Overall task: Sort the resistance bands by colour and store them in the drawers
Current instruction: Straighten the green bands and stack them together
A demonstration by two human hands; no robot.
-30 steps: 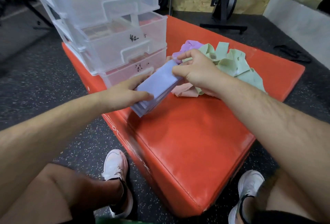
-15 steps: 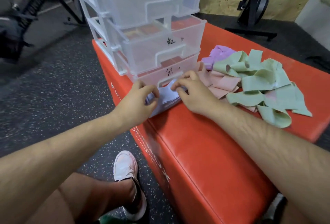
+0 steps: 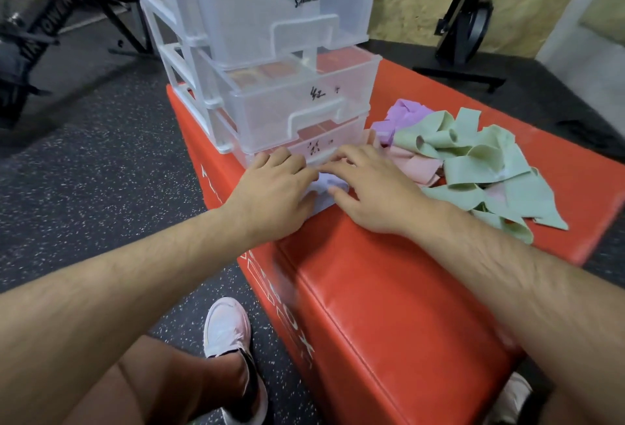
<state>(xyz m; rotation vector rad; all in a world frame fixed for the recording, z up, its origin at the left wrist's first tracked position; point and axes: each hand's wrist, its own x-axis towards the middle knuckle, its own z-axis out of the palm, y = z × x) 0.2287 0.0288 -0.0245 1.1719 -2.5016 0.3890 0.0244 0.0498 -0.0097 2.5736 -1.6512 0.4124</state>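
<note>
The left hand (image 3: 274, 191) and the right hand (image 3: 368, 194) are lying side by side at the front of the bottom drawer (image 3: 341, 140), and between them they are grasping a folded stack of pale blue bands (image 3: 325, 187). Only a small patch of the stack is showing in the gap between the two hands. The rest is lying under the palms, with each thumb pressing against its near side and the fingers curling over its top towards the drawer front. The stack is resting on the red padded box (image 3: 389, 289), just in front of the bottom drawer and touching or almost touching it. How far that drawer is standing open is being hidden by the hands. Above it, the middle drawer (image 3: 304, 110) and the top drawer (image 3: 277, 11) of the clear plastic unit are sitting pushed in, each bearing a handwritten mark. To the right of the right hand, a loose heap is lying on the box, with green bands (image 3: 480, 160) spreading over pink bands (image 3: 416, 167) and purple bands (image 3: 399, 116) sitting at the far edge beside the unit. A white shoe (image 3: 226, 330) is standing on the speckled floor (image 3: 101, 187) below the left forearm.
</note>
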